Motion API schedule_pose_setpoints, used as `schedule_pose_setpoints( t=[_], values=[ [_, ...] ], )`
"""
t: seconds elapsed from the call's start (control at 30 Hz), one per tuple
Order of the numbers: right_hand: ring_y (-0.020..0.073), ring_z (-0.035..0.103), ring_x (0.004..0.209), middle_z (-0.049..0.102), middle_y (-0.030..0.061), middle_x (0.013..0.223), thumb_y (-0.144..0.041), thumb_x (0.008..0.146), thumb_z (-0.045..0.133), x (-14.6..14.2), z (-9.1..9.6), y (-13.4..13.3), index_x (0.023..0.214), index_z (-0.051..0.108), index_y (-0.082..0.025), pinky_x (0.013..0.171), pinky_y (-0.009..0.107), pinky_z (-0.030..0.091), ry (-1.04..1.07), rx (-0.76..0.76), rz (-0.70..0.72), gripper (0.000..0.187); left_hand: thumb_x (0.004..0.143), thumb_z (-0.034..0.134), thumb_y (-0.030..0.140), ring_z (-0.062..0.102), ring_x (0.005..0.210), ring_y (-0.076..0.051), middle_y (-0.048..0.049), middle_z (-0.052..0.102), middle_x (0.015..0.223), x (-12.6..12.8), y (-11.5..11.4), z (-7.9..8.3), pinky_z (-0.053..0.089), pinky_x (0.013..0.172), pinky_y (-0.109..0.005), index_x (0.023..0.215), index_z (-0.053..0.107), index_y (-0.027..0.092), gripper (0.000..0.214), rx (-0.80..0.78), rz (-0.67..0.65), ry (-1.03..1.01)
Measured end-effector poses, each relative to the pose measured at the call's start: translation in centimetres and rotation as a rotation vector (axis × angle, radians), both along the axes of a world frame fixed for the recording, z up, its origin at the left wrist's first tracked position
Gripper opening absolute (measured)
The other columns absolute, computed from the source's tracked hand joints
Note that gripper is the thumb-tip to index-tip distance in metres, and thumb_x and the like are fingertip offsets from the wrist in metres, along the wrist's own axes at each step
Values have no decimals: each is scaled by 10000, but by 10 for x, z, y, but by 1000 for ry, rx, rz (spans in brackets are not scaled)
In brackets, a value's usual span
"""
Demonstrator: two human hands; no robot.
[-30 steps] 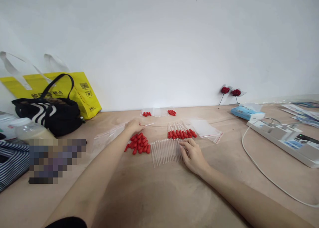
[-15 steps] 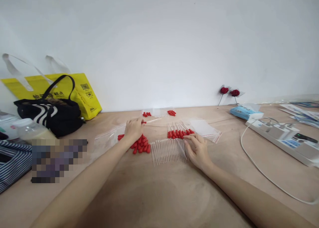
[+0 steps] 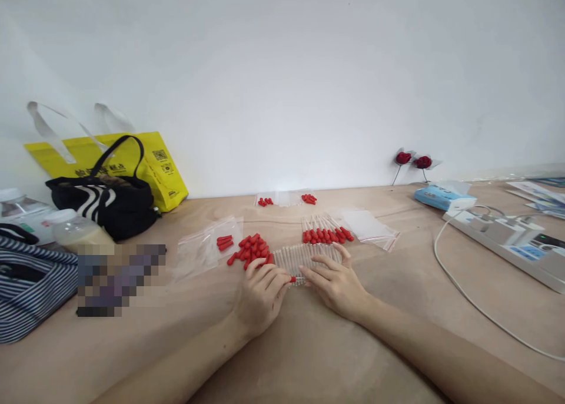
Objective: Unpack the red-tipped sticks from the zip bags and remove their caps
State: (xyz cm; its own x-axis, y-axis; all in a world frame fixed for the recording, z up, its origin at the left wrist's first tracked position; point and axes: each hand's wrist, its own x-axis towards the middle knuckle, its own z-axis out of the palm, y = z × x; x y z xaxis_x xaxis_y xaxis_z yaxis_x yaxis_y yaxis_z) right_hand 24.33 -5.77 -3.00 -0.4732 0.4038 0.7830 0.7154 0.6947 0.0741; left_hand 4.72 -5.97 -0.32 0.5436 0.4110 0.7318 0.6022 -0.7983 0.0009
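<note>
My left hand [image 3: 263, 292] is closed in a pinch on a red rubber bulb [image 3: 293, 279], with just its end showing at the fingertips. Against that bulb lies the end of a clear dropper tube [image 3: 301, 281], pinched by my right hand [image 3: 334, 281]. The right fingers also reach over a row of clear tubes [image 3: 289, 257] laid side by side. A pile of loose red bulbs [image 3: 253, 248] sits just beyond my left hand. Behind the row, several droppers with red bulbs fitted [image 3: 324, 235] lie together, their bulbs toward me.
Clear zip bags [image 3: 198, 248] lie left, another bag [image 3: 371, 227] right. Further red bulbs [image 3: 309, 199] rest by the wall. Yellow and black bags [image 3: 103, 198] and bottles [image 3: 79, 230] stand left. A tissue pack [image 3: 444, 198] and a power strip [image 3: 494, 239] with a cable are right.
My left hand has come from beyond the bulb pile toward me and rightward, bringing a red bulb to the tube. My right hand has shifted left over the tube row.
</note>
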Motion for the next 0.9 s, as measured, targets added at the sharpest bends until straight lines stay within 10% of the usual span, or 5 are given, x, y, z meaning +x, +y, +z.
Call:
schedule_pose_setpoints(
  t=[0.9],
  values=[
    [105,562,746,574,-56,543,-188,835,481,3,7,-9,883,594,-202,990,441,229,-34,109,104,123,856,418,161,579,807,-149,38,673,772,-7,0,-5,277,892,-398,741,580,208,204,50,-39,123]
  ],
)
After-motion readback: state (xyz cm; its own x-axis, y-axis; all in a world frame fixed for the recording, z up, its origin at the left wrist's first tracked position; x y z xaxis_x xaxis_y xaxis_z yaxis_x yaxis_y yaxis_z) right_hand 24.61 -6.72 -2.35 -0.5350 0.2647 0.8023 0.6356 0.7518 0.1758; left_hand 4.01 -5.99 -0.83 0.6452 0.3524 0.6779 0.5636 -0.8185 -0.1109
